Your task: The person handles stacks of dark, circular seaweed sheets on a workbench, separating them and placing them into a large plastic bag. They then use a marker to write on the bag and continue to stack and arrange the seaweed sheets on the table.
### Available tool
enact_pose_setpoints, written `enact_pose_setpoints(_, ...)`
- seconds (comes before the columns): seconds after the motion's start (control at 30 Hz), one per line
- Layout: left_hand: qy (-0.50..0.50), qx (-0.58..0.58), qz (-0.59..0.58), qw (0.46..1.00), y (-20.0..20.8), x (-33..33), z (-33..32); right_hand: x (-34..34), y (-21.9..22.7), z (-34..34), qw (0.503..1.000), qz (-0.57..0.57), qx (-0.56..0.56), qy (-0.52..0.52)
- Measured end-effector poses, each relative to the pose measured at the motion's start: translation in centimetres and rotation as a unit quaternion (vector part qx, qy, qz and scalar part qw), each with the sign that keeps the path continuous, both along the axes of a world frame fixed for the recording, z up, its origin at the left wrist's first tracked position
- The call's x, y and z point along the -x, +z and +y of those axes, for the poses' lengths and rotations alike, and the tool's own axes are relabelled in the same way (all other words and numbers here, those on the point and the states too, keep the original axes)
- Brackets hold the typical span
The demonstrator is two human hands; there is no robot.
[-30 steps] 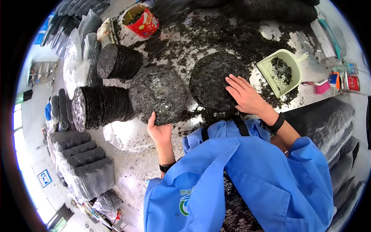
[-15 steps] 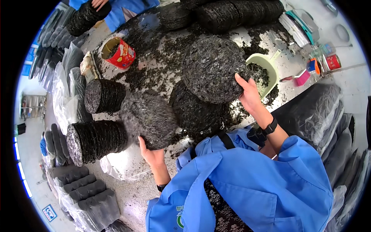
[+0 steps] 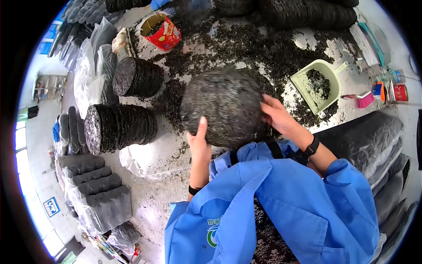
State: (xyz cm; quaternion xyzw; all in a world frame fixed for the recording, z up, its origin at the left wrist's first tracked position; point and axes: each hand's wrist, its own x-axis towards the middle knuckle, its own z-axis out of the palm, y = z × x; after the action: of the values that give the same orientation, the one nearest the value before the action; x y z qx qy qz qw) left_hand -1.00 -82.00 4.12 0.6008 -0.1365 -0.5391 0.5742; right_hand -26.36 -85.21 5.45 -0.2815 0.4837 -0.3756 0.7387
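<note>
In front of me is a round, dark dried seaweed disc [image 3: 222,105], its surface smeared by motion. My left hand [image 3: 200,147] grips the near left edge, thumb lying on top and fingers hidden beneath. At the right edge my right hand [image 3: 279,116] is closed, its fingertips partly hidden by the rim. Whether one disc or two overlapping ones lie between my hands I cannot tell. More dark seaweed shows behind the disc's far right edge. To the left, two stacks of such discs lie on their sides, a smaller stack [image 3: 137,77] and a larger stack [image 3: 121,127].
Loose seaweed crumbs [image 3: 246,44] cover much of the table. A red tub [image 3: 162,33] stands at the far left, a pale green dustpan [image 3: 336,83] at the right. Beyond it lies a pink brush [image 3: 365,100]. Long seaweed rolls [image 3: 307,13] line the back; bagged stacks [image 3: 105,193] stand at the left.
My hands, each holding a separate disc before, have come together at one round shape in the middle. The view has shifted, and the other person's hand at the top has left it.
</note>
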Motion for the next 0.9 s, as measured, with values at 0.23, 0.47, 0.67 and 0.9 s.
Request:
enact_pose_setpoints(0.23,0.106,0.145,0.007,0.984,0.4,-7.4,1.2,3.4,-1.6,-0.3,0.801,0.410,0.421,0.112)
enact_pose_setpoints(0.47,0.112,0.145,0.142,0.973,-0.7,-10.0,2.0,0.1,-1.4,0.5,0.554,0.561,0.536,0.302)
enact_pose_setpoints(0.67,0.144,0.126,0.179,0.965,-1.7,-10.3,2.3,1.0,-1.8,0.0,0.516,0.560,0.561,0.324)
enact_pose_setpoints(0.9,0.127,0.120,0.195,0.965,-1.4,-8.8,1.7,2.6,-1.8,-1.5,0.643,0.525,0.535,0.155)
